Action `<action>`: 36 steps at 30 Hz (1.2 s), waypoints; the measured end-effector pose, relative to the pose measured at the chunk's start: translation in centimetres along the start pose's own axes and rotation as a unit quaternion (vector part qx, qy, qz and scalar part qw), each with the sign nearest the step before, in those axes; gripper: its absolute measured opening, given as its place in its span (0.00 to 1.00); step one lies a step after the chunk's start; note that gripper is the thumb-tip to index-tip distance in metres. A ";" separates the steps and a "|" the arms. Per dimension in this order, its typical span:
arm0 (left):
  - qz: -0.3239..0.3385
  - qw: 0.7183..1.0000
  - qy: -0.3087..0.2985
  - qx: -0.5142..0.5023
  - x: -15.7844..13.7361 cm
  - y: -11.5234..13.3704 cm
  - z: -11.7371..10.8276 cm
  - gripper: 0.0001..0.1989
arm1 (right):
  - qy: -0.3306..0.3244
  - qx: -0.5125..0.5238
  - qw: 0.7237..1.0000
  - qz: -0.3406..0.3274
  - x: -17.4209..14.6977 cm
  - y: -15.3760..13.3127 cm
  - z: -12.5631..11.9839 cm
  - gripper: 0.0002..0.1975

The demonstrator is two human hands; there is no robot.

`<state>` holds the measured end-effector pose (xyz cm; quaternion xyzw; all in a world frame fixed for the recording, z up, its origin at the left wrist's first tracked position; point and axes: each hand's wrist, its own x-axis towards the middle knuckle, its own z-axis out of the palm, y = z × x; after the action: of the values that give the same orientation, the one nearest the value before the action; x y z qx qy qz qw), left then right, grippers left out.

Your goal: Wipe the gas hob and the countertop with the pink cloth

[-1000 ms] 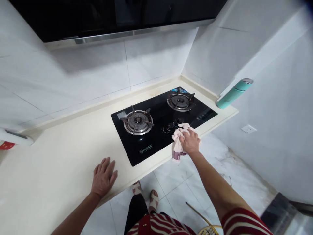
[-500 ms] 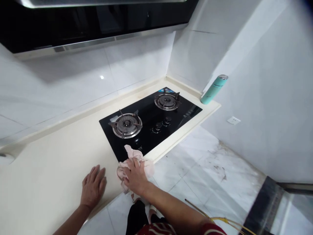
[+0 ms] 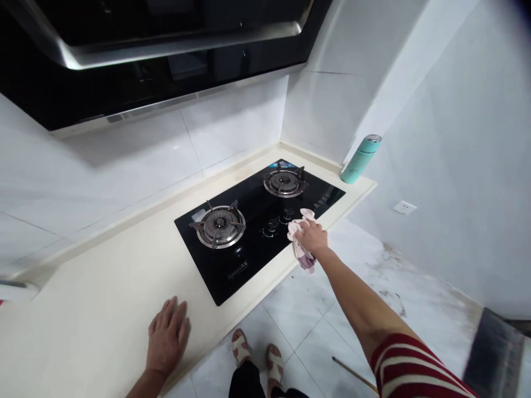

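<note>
A pale pink cloth (image 3: 305,255) is bunched under my right hand (image 3: 313,236), whose fingers press it onto the front edge of the black gas stove (image 3: 224,284) and the strip of counter before it. Part of the cloth hangs toward the counter's front edge. My left hand (image 3: 168,334) lies flat on the cream countertop (image 3: 120,287), left of the stove, with its fingers stretched out and nothing in it. Two control knobs (image 3: 271,225) sit just left of the cloth. Behind them are the left burner (image 3: 219,224) and the right burner (image 3: 285,181).
A teal bottle (image 3: 360,160) stands at the counter's right end, by the wall. Overhead hangs a black range hood (image 3: 178,72). A wall socket (image 3: 404,207) is at right. On the tiled floor lies a thin stick (image 3: 352,373), right of my feet (image 3: 257,351).
My right hand has slid the cloth rightward along the stove's front edge, from its near left corner to beside the knobs. My left hand stays on the counter. The view has tilted up slightly.
</note>
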<state>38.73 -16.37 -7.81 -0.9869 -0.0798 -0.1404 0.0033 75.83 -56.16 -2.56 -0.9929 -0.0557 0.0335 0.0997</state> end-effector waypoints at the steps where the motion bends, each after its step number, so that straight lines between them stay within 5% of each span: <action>1: 0.001 1.000 0.003 0.000 0.0 0.0 0.0 0.22 | 0.001 0.000 1.000 0.003 0.2 -0.6 -0.3 0.23; 5: -0.004 1.000 0.009 -0.003 -0.1 -0.3 0.3 0.22 | 0.005 -0.005 0.998 -0.068 -1.7 -4.5 -0.5 0.24; 10: 0.003 1.000 0.019 0.002 -0.3 -0.8 0.8 0.23 | -0.024 0.000 0.975 -0.223 -8.2 -11.1 1.2 0.22; 15: 0.024 0.999 0.039 0.008 0.0 -1.3 1.2 0.25 | -0.056 0.035 0.915 -0.397 -14.9 -17.0 3.9 0.21; 18: 0.032 0.999 0.042 0.014 0.0 -1.3 1.1 0.27 | -0.052 0.080 0.889 -0.448 -15.9 -17.5 4.6 0.21; 20: 0.032 0.999 0.038 0.015 0.0 -1.2 1.0 0.27 | -0.070 0.120 0.891 -0.433 -14.9 -15.9 4.5 0.24; 23: 0.022 0.999 0.026 0.011 -0.2 -0.9 0.8 0.24 | -0.070 0.144 0.934 -0.321 -11.6 -12.1 3.8 0.32; 28: -0.004 1.000 0.011 -0.001 -0.5 -0.6 0.7 0.23 | -0.009 0.089 0.984 -0.155 -7.1 -8.7 2.5 0.25; 36: -0.012 1.000 0.016 0.005 -0.8 -0.4 0.9 0.22 | -0.040 0.112 0.948 -0.294 -11.5 -14.4 4.0 0.19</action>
<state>38.16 -16.11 -8.90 -0.9833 -0.0927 -0.1562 0.0076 62.65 -42.68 -2.90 -0.9126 -0.3453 0.0484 0.2137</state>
